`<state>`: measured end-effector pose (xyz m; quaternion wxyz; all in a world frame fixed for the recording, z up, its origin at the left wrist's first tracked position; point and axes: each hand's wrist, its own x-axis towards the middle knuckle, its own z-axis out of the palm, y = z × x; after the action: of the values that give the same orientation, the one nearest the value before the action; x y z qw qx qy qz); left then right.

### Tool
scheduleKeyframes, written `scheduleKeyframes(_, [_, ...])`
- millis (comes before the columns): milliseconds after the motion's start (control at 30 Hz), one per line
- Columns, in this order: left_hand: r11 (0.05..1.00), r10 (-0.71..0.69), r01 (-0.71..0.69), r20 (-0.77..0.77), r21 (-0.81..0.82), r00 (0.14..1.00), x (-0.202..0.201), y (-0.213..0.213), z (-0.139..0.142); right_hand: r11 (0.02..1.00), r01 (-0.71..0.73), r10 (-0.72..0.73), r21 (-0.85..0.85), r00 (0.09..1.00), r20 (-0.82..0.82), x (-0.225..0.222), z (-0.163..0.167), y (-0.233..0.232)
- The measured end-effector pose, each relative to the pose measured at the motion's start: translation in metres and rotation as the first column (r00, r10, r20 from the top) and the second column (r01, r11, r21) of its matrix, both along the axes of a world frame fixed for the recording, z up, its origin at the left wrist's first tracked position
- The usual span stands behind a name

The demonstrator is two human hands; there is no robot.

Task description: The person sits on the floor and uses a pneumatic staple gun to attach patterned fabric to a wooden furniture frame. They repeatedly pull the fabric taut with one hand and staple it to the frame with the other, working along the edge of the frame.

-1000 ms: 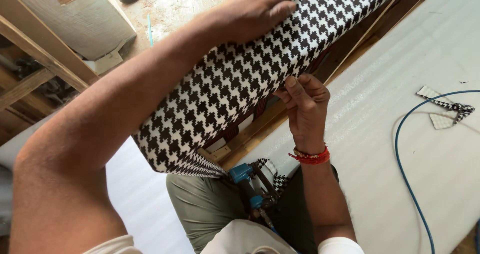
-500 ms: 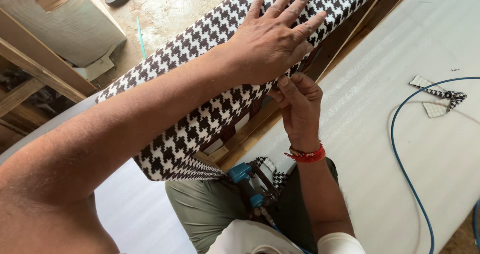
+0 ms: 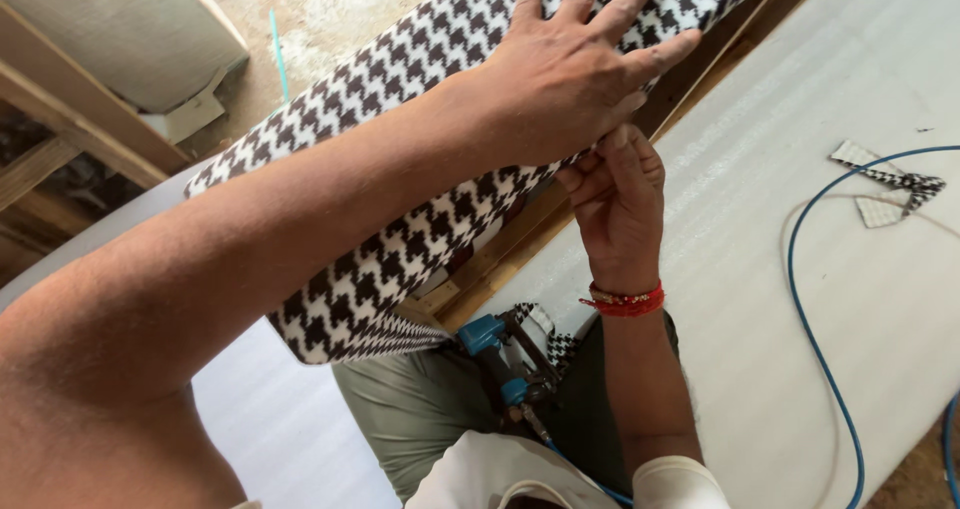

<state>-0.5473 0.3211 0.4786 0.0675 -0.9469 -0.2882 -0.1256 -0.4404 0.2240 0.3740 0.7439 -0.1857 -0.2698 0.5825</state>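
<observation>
A long padded panel covered in black-and-white houndstooth fabric (image 3: 400, 79) lies tilted over the table edge, with its wooden frame (image 3: 480, 269) showing underneath. My left hand (image 3: 570, 69) reaches over it and presses flat on the fabric, fingers spread. Directly below, my right hand (image 3: 620, 204), with a red bracelet at the wrist, pinches the fabric edge at the panel's underside. A blue staple gun (image 3: 500, 354) rests in my lap, below the panel's near end.
The white foam-covered table (image 3: 800, 99) extends to the right, with a blue hose (image 3: 810, 319) curving across it and houndstooth scraps (image 3: 890, 184) at its far right. Bare wooden furniture frames (image 3: 80, 99) stand on the concrete floor at the left.
My left hand has slid back along the fabric and spread its fingers just above my right hand. The right hand keeps its pinch on the fabric edge.
</observation>
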Motion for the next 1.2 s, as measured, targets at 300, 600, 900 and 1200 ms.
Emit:
scheduleKeyframes(300, [0.996,-0.049,0.048,-0.019,-0.075,0.999,-0.008,0.0,0.006,0.997,0.064,-0.064,0.031,0.998,-0.021,0.018,0.004,0.017])
scheduleKeyframes(600, [0.998,-0.048,0.047,-0.028,-0.041,0.998,-0.006,0.004,0.0,0.989,0.145,-0.145,-0.011,0.989,0.018,0.023,0.001,0.024])
scheduleKeyframes(900, [0.998,-0.031,0.029,-0.039,-0.051,0.999,-0.006,0.001,0.006,0.982,0.174,-0.175,0.07,0.984,0.008,0.025,-0.004,0.031])
scheduleKeyframes(1200, [0.915,0.231,-0.168,0.135,-0.367,0.964,-0.031,0.048,0.029,0.982,0.187,-0.187,-0.02,0.982,-0.008,0.022,-0.001,0.035])
